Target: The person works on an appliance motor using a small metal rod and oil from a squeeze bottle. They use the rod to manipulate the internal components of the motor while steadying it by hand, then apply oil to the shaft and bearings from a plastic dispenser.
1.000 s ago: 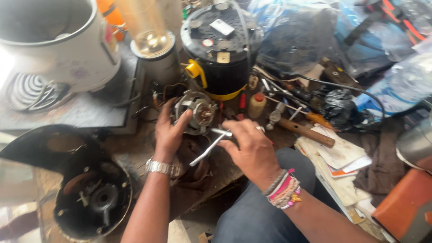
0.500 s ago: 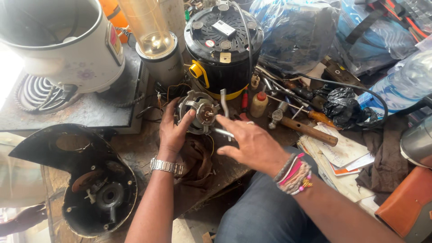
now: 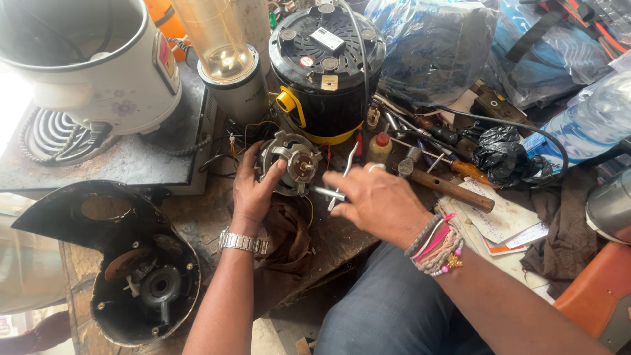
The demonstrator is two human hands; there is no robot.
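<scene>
two hands, one small motor [image 3: 294,162], one white cooker pot [image 3: 92,66], one black round appliance [image 3: 327,66], one hammer [image 3: 442,183].

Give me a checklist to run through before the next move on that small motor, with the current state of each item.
1. Left hand steadies the motor: ok, it cups the left side.
2. Right hand holds the metal tool: ok.
3. Tool tip seated on the motor: cannot tell, the tip is blurred.
4. Motor rests on the brown cloth: cannot tell, hidden underneath.
5. Wires away from the tool: ok, they lie behind the motor.
6. Hammer away from the right hand: ok, it lies apart.
</scene>
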